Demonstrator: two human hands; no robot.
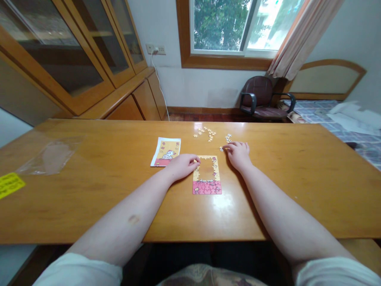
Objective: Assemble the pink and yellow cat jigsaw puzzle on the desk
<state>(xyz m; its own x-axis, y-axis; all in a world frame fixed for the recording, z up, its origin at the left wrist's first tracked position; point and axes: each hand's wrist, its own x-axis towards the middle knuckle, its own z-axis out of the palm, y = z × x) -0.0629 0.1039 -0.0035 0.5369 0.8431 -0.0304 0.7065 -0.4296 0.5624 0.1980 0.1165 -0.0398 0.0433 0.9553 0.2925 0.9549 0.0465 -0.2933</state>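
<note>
A partly assembled jigsaw puzzle (207,188) lies flat on the table, its lower band pink and its border yellow around a bare middle. My left hand (183,164) rests at the puzzle's upper left edge, fingers loosely bent, with no piece visible in it. Above the puzzle's upper right corner, my right hand (238,154) has its fingertips on a small puzzle piece (221,149). A few more loose pieces (228,138) lie just beyond that hand. Left of the puzzle is a reference picture (168,151) of a white cartoon animal, partly covered by my left hand.
Several yellow loose pieces (209,133) are scattered near the far edge of the wooden table (119,174). A clear plastic bag (52,155) and a yellow label (11,185) lie at the left. Beyond the table stand a glass-door cabinet (104,85) and an office chair (259,95).
</note>
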